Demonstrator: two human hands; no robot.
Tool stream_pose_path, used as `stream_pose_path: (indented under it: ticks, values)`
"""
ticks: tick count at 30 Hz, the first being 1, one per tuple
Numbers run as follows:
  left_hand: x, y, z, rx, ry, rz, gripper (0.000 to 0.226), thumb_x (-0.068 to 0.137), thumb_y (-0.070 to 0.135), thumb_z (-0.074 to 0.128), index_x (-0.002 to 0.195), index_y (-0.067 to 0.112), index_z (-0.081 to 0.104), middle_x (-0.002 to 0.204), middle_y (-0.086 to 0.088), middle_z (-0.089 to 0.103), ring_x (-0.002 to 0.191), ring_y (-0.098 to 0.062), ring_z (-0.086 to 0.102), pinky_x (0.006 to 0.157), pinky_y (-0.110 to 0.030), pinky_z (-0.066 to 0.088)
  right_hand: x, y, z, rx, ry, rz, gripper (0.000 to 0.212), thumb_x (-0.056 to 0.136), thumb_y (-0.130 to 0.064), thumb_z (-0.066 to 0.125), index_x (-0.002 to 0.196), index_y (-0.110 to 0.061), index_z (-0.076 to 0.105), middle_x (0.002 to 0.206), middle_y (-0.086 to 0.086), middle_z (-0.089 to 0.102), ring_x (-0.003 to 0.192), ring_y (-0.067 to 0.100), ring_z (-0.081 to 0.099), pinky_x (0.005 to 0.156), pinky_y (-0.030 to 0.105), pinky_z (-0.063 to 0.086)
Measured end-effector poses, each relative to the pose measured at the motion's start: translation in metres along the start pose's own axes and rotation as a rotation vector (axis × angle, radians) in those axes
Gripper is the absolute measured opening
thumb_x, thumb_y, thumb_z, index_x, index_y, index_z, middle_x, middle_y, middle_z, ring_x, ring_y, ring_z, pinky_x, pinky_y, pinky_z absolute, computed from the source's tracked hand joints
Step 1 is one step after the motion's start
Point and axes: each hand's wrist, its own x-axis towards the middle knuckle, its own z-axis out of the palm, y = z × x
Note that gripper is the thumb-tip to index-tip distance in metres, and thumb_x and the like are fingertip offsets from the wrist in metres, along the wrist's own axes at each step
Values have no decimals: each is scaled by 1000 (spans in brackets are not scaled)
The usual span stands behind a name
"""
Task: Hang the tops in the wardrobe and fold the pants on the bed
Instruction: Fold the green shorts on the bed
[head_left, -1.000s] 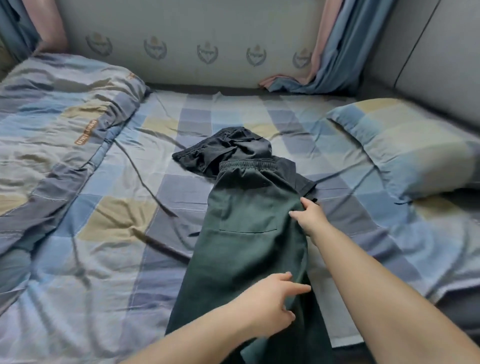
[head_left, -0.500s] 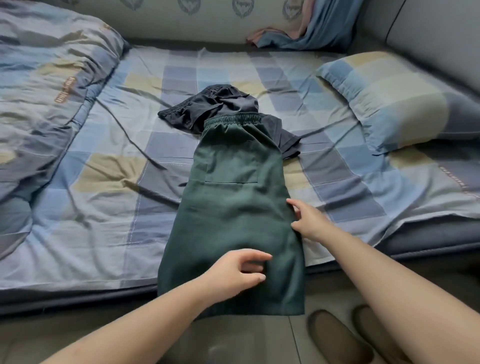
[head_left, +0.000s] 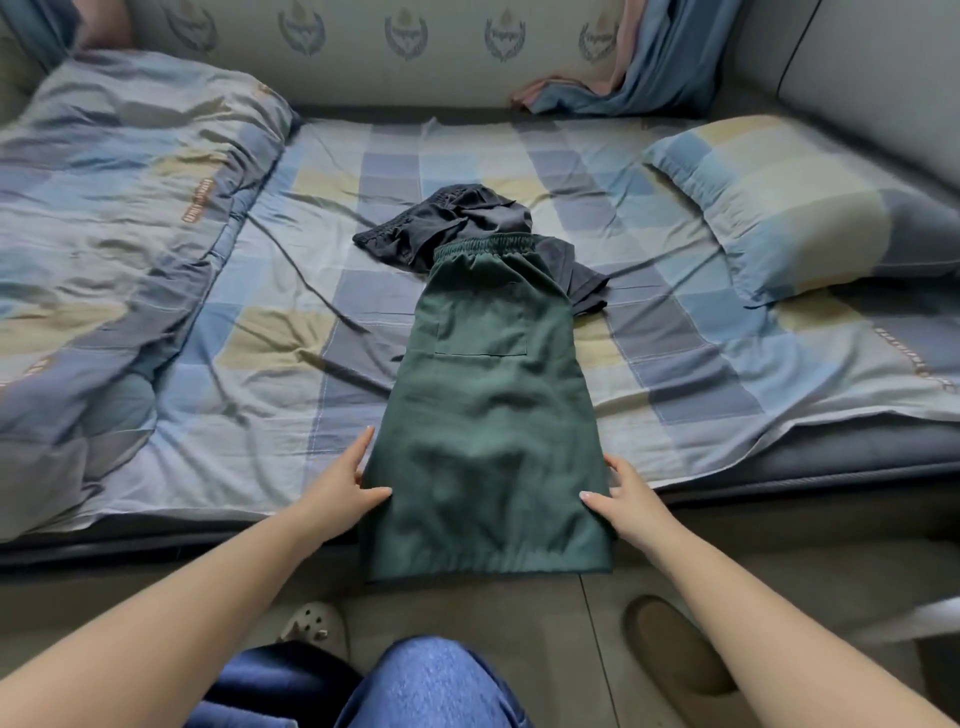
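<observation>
Green pants (head_left: 488, 410) laid flat across the near edge of the bed (head_left: 291, 374), waistband away from the viewer, hem overhanging the mattress edge. Left hand (head_left: 343, 491) and right hand (head_left: 631, 501) each pinch one side edge of the lower pants — thumb on top, fingers beneath. A crumpled dark garment (head_left: 457, 223) lies partly under the waistband; pillow (head_left: 800, 208) at right.

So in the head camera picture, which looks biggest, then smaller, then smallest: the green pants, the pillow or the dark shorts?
1. Green pants, though they lie nearest the camera.
2. Pillow, a close second, so this order is unsure.
3. Dark shorts, partly hidden under the pants.
</observation>
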Motion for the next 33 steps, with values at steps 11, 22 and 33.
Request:
stream_pose_path:
  ticks: [11,22,33]
  values:
    - [7,63,-50,-564,-190,118,38,82,-6,58,103,20,74,106,-7,72,86,-18,70,64,-24,56,-3,-64,-33,654,-90,-43,33,98,-5,36,106,-12,67,101,7,73,92,19,70,78,35,59]
    - [109,102,-69,-177,267,424,18,80,-4,66,74,13,68,82,-6,63,71,-11,58,66,-20,45,85,-123,-16,504,294,-148,14,95,-11,54,85,-6,63,72,5,70,60,13,67,54,20,52]
    - [281,119,-59,-376,116,-22,48,93,40,56,134,22,41,123,-4,56,107,-23,58,89,-36,48,237,-192,2,594,258,97,55,99,-2,40,149,-16,20,133,21,51,113,31,58,82,39,49]
